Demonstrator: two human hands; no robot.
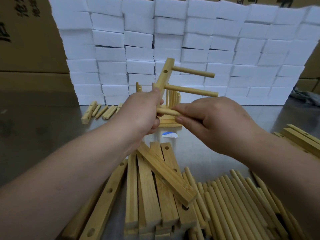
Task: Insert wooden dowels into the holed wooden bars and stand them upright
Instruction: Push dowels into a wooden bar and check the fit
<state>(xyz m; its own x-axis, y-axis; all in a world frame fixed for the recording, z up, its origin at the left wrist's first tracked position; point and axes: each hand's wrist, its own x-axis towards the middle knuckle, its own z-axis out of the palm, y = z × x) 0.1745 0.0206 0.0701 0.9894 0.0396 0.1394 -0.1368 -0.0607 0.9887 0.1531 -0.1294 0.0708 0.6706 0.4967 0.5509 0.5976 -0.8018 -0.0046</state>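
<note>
My left hand (140, 115) grips the lower end of a holed wooden bar (164, 75), held tilted above the table. Two dowels (192, 71) stick out of the bar to the right. My right hand (211, 123) pinches a third dowel (167, 112) whose left end meets the bar's lower part beside my left fingers. Behind my hands, assembled bars with upright dowels (173, 97) stand on the table, partly hidden.
Loose holed bars (147, 187) lie in a pile at the front, loose dowels (233, 196) to their right. More bars (301, 141) lie at the right edge, a few pieces (97, 111) at back left. White foam blocks (173, 40) form a wall behind. A blue-white scrap (169, 135) lies mid-table.
</note>
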